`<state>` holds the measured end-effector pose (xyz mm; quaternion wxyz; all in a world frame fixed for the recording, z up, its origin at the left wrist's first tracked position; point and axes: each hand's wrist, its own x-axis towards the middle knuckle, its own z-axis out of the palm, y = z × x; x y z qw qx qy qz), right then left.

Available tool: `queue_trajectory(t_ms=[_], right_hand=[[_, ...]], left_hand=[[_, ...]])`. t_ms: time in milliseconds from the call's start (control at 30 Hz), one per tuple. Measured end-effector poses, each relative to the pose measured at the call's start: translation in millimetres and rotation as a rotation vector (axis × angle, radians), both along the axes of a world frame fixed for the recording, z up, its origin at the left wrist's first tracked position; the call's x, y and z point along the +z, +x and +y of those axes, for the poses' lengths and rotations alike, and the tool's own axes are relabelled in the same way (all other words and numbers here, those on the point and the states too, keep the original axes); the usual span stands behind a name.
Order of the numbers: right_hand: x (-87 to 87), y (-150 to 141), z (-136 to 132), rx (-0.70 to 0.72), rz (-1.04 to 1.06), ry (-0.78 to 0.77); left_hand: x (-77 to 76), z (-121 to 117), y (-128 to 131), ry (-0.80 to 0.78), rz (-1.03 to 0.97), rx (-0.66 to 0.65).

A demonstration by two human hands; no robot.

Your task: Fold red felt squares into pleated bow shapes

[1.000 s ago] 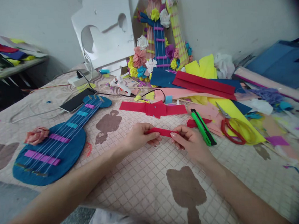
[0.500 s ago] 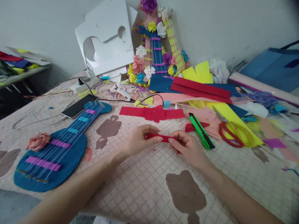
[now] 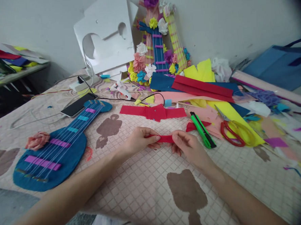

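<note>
A narrow folded strip of red crepe paper (image 3: pixel 166 139) is stretched between my two hands, just above the patterned tablecloth. My left hand (image 3: pixel 142 139) pinches its left end between thumb and fingers. At the other end, my right hand (image 3: pixel 185 142) has its thumb pressed against the fingers on the paper. Beyond them lie flat red crepe paper pieces (image 3: pixel 155 113), a small one resting across a long band. A green utility knife (image 3: pixel 203 130) lies just right of my right hand, beside a small red scrap (image 3: pixel 190 126).
At left lies a blue paper-covered guitar (image 3: pixel 50 149) with a pink flower, near a phone (image 3: pixel 77 105). A glue gun (image 3: pixel 122 90) and its cord are behind. Red-handled scissors (image 3: pixel 232 134) sit among paper scraps at right. Decorated guitars (image 3: pixel 158 51) and white foam board (image 3: pixel 105 37) lean on the wall.
The red strip stays between both hands. My right hand's thumb and fingers have shifted along its right end, and the view has tilted slightly.
</note>
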<state>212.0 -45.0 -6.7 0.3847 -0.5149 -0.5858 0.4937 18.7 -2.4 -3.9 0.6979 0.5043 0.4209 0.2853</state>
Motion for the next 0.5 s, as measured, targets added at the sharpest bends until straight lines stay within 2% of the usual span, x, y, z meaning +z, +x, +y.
queue_trajectory(t_ms=[200,367,500], right_hand=[[1.0,-0.8,1.1,0.014,-0.09,0.037],[0.0,5.2,4.2,-0.088,0.01,0.019],[-1.7,0.3,4.4,-0.056,0.053,-0.014]], left_hand=[[-4.5,-4.5,3.0,0.089,0.009,-0.03],[-2.7,-2.1,1.1,0.002,0.003,0.027],[-0.9,-2.8,0.8,-0.044,-0.043,0.025]])
